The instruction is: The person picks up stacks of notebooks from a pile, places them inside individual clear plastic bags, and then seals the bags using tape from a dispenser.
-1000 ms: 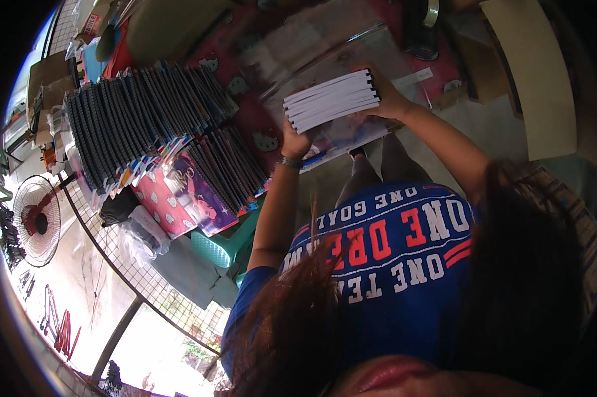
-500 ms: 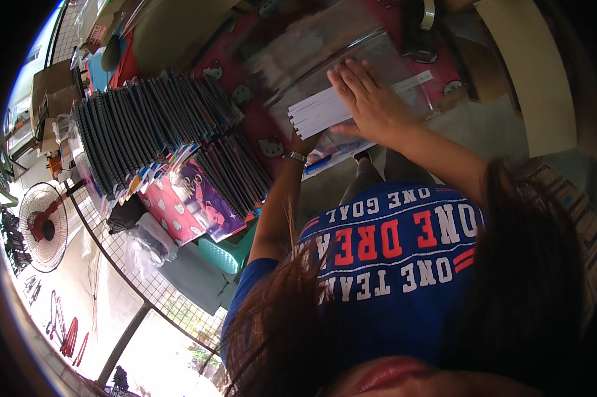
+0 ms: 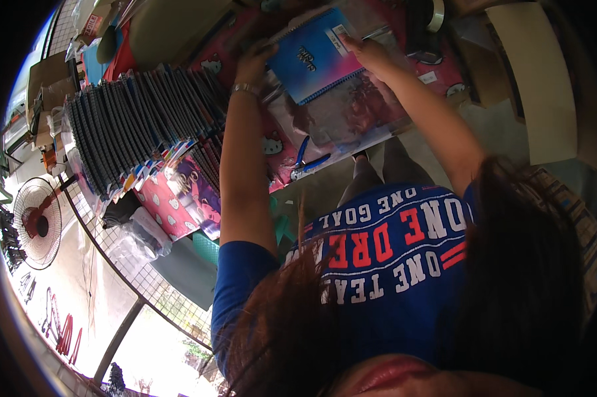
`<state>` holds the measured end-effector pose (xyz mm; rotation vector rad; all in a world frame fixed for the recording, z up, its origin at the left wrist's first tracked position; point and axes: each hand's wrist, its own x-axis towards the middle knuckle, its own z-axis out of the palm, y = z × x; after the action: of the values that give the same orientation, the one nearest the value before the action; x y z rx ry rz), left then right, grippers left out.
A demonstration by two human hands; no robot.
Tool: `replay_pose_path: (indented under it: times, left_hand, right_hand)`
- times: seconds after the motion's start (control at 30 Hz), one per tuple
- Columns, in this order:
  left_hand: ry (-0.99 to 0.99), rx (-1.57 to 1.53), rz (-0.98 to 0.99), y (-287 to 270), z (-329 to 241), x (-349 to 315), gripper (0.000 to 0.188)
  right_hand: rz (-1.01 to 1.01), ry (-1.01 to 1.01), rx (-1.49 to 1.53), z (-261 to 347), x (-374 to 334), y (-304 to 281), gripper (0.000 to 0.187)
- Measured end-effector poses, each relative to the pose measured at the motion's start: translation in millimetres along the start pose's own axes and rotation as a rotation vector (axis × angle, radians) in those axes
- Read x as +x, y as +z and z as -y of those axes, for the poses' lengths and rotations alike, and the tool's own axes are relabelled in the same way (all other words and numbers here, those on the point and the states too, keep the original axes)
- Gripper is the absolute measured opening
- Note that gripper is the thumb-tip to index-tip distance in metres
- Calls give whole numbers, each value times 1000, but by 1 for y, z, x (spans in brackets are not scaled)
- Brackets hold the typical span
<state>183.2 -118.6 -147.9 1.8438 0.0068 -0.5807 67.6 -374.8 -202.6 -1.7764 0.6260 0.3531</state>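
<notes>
A spiral notebook (image 3: 312, 63) with a blue-to-pink cover and a white label near its right end is tilted over a clear plastic sheet (image 3: 338, 126) on the table. Its left edge is at the fingers of my left hand (image 3: 251, 68), which is smeared but appears closed on that edge. At the opposite end, my right hand (image 3: 372, 58) grips the notebook, thumb on the cover beside the label (image 3: 339, 38). Below the notebook, blue-handled pliers (image 3: 308, 162) lie near the table's front edge.
Left of my arm stands a long row of spiral notebooks (image 3: 133, 126). A pink patterned cover (image 3: 272, 144) shows on the table. Beyond a wire-mesh barrier is a fan (image 3: 39, 223). Cardboard (image 3: 533, 86) stands at the right, with a dark object (image 3: 421, 40) near it.
Where white sheets with a notched edge lay under my flat right hand, the blue-pink cover now shows. My left hand has moved up and left, and the pliers have come into full view.
</notes>
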Motion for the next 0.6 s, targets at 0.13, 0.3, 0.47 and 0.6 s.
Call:
replay_pose_path:
  times: [0.13,0.3,0.47,0.6]
  left_hand:
    - [-32,124,-65,-45,122,28,45]
    - [-353,-185,-147,23,105,-6,37]
    - [-344,-250,-190,34,63,-36,38]
    - [-107,-132,-303,30,102,-72,35]
  right_hand:
    - [-63,-37,-193,-2,33,34,78]
    - [-26,162,54,-9,28,13,75]
    - [-451,-359,-257,-11,3,5,65]
    - [-94,-867,-395,-26,-82,40,36]
